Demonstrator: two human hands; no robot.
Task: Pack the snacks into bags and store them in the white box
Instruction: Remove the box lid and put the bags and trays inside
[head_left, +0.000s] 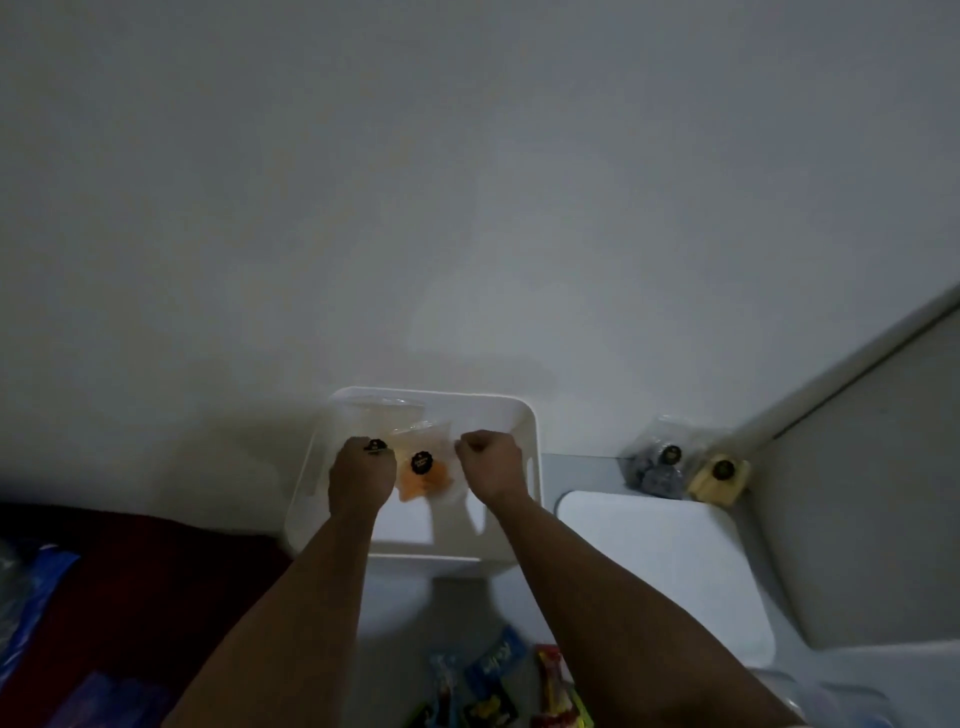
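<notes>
A white box (527, 431) stands against the wall, and both my hands reach into it. Between them is a clear bag (423, 480) with orange snacks inside and a round black sticker. My left hand (361, 475) is closed at the bag's left edge, with a second black sticker showing at its fingertips. My right hand (491, 467) is closed at the bag's right edge. Another clear bag (384, 410) lies at the back of the box. Whether the bag rests on the box floor is hidden.
The white box lid (660, 566) lies to the right. Beyond it sit a packed bag of dark snacks (657, 470) and one of pale snacks (719, 480). Loose colourful snack packets (498, 686) lie near me. A dark red cloth (130, 587) and blue plastic (36, 587) are at the left.
</notes>
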